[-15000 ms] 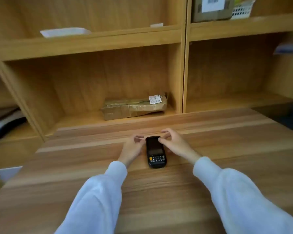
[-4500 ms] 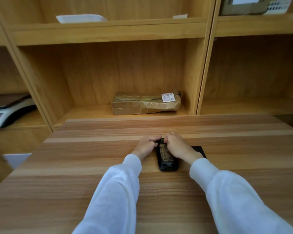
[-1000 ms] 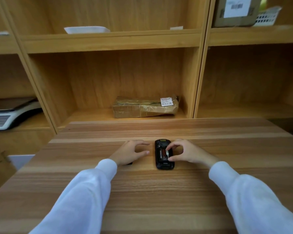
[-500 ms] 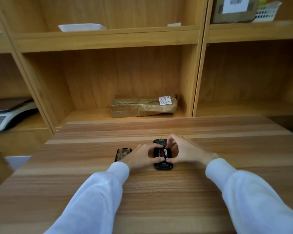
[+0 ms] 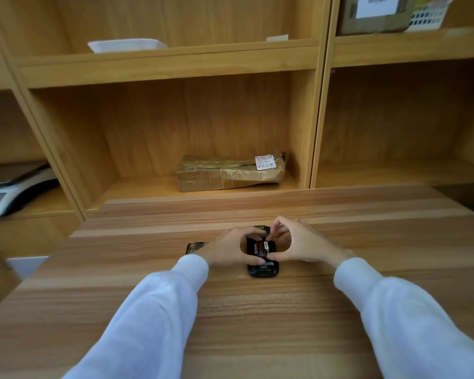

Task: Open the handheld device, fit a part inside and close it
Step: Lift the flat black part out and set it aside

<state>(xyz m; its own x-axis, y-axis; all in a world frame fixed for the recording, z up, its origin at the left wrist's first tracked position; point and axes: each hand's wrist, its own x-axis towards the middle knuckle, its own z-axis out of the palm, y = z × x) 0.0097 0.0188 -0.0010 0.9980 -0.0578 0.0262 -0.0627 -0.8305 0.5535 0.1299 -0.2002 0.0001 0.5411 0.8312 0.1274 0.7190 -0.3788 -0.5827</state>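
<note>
While our left hand [image 5: 226,248] and right hand [image 5: 303,246] pinch the labelled black battery [image 5: 261,248] into the face-down black handheld device [image 5: 262,265], seating looks underway; next, the dark cover [image 5: 194,247] at nine o'clock.

My left hand [image 5: 227,248] covers the device's [image 5: 262,269] left edge and my right hand [image 5: 304,246] its right; my fingertips hide its top end. The print on the battery [image 5: 262,247] is too small to read. A dark flat piece [image 5: 194,247] left of my wrist is half hidden behind my hand. The parcel's [image 5: 230,173] label is unreadable. The scale [image 5: 8,191] is cut by the left edge, the box [image 5: 375,15] and basket [image 5: 428,15] by the top.
</note>
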